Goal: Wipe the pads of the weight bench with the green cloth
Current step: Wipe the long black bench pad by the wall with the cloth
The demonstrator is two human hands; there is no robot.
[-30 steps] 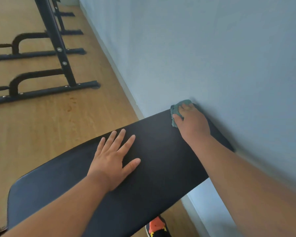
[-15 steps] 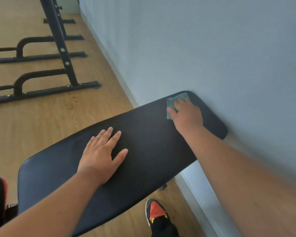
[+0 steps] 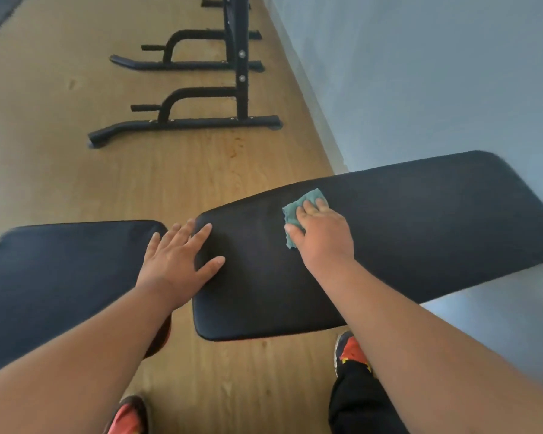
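Right hand (image 3: pixel 322 233) presses cloth (image 3: pixel 297 211) flat on back pad (image 3: pixel 420 220), fingers nearly straight. Left hand (image 3: pixel 179 261) spread flat, holds nothing, steadies pad edge. Advice: keep even pressure, overlap strokes, then seat pad (image 3: pixel 60 270).

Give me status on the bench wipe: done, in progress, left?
Done: nothing provable; no wipe marks show on either pad. In hand: the right hand presses the green cloth on the long back pad, toward its near end. The left hand rests flat across the gap between pads. Left: the seat pad, which the cloth isn't on.
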